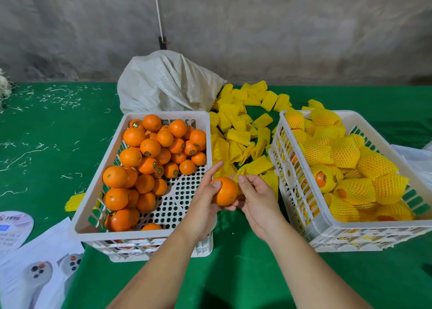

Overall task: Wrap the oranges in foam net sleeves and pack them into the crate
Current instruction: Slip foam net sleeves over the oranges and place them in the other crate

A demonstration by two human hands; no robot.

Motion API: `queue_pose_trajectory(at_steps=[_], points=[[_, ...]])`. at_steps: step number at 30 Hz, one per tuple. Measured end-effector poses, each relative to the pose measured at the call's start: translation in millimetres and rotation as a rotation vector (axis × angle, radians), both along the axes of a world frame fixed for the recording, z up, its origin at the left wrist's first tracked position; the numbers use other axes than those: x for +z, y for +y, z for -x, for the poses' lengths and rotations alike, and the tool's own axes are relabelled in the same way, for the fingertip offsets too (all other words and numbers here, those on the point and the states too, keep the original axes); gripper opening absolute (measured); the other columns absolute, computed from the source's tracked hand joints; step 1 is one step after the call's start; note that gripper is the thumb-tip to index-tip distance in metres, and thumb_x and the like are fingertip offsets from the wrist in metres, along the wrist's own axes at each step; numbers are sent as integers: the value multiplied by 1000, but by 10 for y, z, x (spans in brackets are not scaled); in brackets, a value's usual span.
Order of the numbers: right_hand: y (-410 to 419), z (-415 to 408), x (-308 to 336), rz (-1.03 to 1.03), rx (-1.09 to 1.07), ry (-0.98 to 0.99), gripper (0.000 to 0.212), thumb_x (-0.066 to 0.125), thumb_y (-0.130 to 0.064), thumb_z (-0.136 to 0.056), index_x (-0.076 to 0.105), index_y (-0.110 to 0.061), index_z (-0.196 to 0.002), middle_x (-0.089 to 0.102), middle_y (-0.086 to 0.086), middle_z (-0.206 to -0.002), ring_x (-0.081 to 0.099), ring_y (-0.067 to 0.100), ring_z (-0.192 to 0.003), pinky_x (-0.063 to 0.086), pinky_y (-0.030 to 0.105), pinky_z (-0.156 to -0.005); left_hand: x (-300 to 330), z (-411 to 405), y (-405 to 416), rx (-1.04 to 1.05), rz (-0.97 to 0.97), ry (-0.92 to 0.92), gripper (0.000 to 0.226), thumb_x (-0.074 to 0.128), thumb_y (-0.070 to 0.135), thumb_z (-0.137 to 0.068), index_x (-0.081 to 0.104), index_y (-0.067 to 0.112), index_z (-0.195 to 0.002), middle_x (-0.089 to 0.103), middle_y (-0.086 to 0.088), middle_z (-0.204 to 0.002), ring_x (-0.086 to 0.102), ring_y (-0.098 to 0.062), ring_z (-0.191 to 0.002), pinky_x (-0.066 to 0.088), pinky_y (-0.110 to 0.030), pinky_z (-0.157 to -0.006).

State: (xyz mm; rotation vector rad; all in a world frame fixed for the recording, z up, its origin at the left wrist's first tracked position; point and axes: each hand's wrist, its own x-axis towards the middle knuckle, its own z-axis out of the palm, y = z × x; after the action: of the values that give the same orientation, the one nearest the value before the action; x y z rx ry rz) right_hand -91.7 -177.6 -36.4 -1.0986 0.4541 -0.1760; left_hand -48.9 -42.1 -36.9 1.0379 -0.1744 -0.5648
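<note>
My left hand (203, 205) grips a bare orange (225, 191) between the two crates. Touching the orange's right side, my right hand (256, 196) pinches a yellow foam net sleeve (253, 167) by its near end. The left white crate (93, 191) holds several unwrapped oranges (149, 147), heaped toward its far and left sides. The right white crate (301, 191) is filled with sleeved oranges (346, 154). Several loose yellow sleeves (238, 121) lie in a pile on the green table between the crates.
A white woven sack (168, 84) stands behind the left crate against the grey wall. Printed papers (35, 262) lie at the near left. One sleeve (74, 201) lies left of the left crate. Pale scraps litter the green cloth (46, 133).
</note>
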Motion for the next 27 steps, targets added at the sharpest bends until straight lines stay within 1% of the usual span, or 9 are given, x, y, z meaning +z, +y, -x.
queue_pose_trajectory(at_steps=[2, 5, 6, 9, 12, 16, 21, 24, 27], points=[[52, 2, -7, -87, -21, 20, 29, 74, -32, -89, 68, -13, -110, 74, 19, -111, 71, 28, -79, 55, 35, -57, -24, 6, 9, 26, -10, 2, 74, 70, 49, -79, 55, 25, -147, 69, -15, -136, 72, -30, -93, 57, -33, -65], [85, 32, -37, -101, -51, 68, 26, 68, -22, -99, 60, -14, -122, 70, 22, -117, 71, 27, -76, 53, 36, -55, -94, 9, 45, 12, -60, -84, 65, 66, 48, -84, 57, 23, -144, 66, -11, -141, 67, -29, -123, 56, -32, -70], [81, 49, -42, -103, -62, 72, 24, 65, -20, -101, 58, -15, -124, 69, 22, -118, 72, 28, -77, 53, 37, -55, -112, 13, 51, -1, -87, -132, 59, 64, 47, -86, 60, 26, -141, 66, -7, -142, 65, -27, -128, 56, -33, -69], [58, 76, -20, -25, -102, 95, 17, 63, -20, -103, 60, -20, -120, 70, 17, -114, 73, 31, -81, 54, 39, -56, -102, 24, 30, -35, -176, -218, 50, 63, 46, -86, 65, 32, -134, 68, -2, -135, 68, -27, -115, 55, -34, -65], [66, 53, -8, 175, -155, 148, 13, 64, -19, -100, 61, -26, -110, 70, 10, -110, 72, 30, -88, 57, 39, -58, -84, 42, 16, -75, -214, -275, 48, 63, 45, -85, 70, 29, -129, 69, 2, -126, 67, -27, -108, 56, -29, -73], [39, 17, 32, 384, -142, 109, 15, 71, -22, -96, 62, -30, -106, 70, 1, -112, 70, 20, -100, 61, 41, -81, -57, 33, 40, -78, -169, -185, 55, 64, 45, -79, 74, 21, -127, 72, 1, -122, 71, -27, -94, 55, -28, -59], [4, 48, 30, 628, -146, 112, 8, 71, -22, -96, 66, -26, -92, 71, -4, -95, 68, 15, -88, 58, 36, -73, -89, 20, 18, -57, -157, -133, 65, 68, 46, -76, 72, 11, -129, 74, -10, -115, 73, -31, -87, 57, -30, -58], [2, 63, 32, 699, -219, 70, 11, 67, -18, -95, 63, -26, -91, 68, -5, -88, 62, 6, -75, 50, 29, -65, -109, 28, 9, -2, -211, -177, 61, 69, 49, -79, 73, 15, -129, 76, -9, -113, 73, -31, -92, 61, -34, -70], [-5, 60, 54, 668, -311, 0, 16, 63, -6, -94, 58, -21, -95, 65, 4, -87, 61, 16, -76, 50, 32, -66, -110, 56, -7, 66, -313, -279, 56, 71, 54, -79, 73, 27, -128, 76, -1, -120, 72, -19, -108, 60, -34, -91]])
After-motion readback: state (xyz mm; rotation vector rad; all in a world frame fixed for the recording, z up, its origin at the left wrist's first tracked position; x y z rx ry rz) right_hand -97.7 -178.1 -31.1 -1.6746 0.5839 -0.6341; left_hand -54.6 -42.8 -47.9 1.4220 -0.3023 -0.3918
